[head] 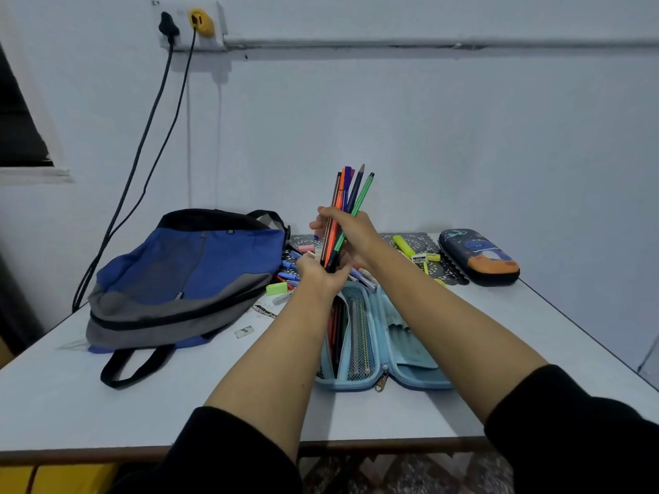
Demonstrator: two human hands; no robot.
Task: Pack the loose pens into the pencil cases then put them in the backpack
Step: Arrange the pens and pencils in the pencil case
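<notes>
pen bundle: long axis near vertical, tilted slightly right, upper ends pointing up. it is held above the far end of the open light-blue pencil case.

right hand: fingers curled round mid-bundle.

left hand: fingers wrapped round the lower ends.

loose pens lie on the table behind the hands, beside the backpack. closed dark pencil case: far right.

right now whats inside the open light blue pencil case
Coloured pens in its left half, thin pencils behind the mesh pocket. The left hand, holding the pen bundle, hides its far end.
</notes>
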